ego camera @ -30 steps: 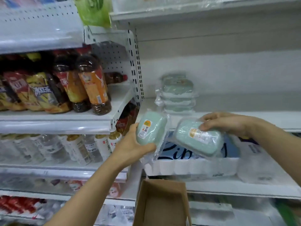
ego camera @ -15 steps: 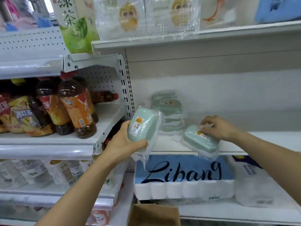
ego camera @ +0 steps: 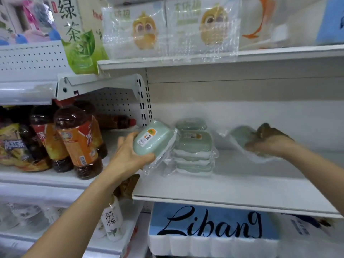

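Shelf point(ego camera: 232, 185): we stand before a white metal shelf at the middle height. Both of our arms reach over it.
Toilet paper pack point(ego camera: 214, 228): a big blue and white pack with the word "Libang" lies one level below this shelf.
Tissue packs point(ego camera: 167, 28): two clear-wrapped packs with a yellow chick picture stand side by side on the shelf above.
Tea bottles point(ego camera: 78, 142): brown drinks with orange labels stand on the neighbour shelf at the left, near our left hand but apart from it.
Stack of soap boxes point(ego camera: 194, 148): several mint-green boxes in clear wrap lie one on another at the back of the shelf, between our two hands.
Left soap box point(ego camera: 152, 140): it is in the air, tilted, with its sticker toward us. It is just beside the stack on the left, and its loose wrap hangs down close to the stack.
Right soap box point(ego camera: 240, 136): it is low over the shelf, well to the right of the stack. It is blurred, so we cannot tell if it touches the shelf.
Left hand point(ego camera: 128, 155): it holds the left soap box from below, with the thumb under the near edge and the fingers behind the box.
Right hand point(ego camera: 270, 140): it is blurred, and its curled fingers grip the right soap box from above, through the wrap.
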Demonstrator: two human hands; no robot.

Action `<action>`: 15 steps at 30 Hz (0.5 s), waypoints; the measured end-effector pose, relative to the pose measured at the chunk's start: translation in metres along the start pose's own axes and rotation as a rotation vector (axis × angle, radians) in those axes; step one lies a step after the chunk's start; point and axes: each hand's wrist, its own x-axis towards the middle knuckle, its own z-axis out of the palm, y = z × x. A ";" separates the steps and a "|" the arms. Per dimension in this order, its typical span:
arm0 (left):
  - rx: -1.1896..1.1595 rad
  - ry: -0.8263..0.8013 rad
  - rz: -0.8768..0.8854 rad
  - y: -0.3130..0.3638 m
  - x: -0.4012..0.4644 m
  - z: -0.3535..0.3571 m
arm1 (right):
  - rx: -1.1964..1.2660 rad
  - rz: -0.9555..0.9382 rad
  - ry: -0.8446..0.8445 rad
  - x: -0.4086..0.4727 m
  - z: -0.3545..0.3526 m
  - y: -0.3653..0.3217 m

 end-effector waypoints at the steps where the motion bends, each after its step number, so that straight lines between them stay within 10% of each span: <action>1: -0.005 0.006 -0.001 0.000 0.005 -0.002 | 0.093 -0.047 0.053 0.010 -0.009 -0.010; 8: -0.078 -0.008 0.020 0.002 0.024 -0.001 | 0.250 -0.592 0.121 0.077 -0.022 -0.117; 15: -0.133 0.017 0.003 -0.005 0.036 0.007 | 0.063 -0.685 -0.048 0.128 0.011 -0.155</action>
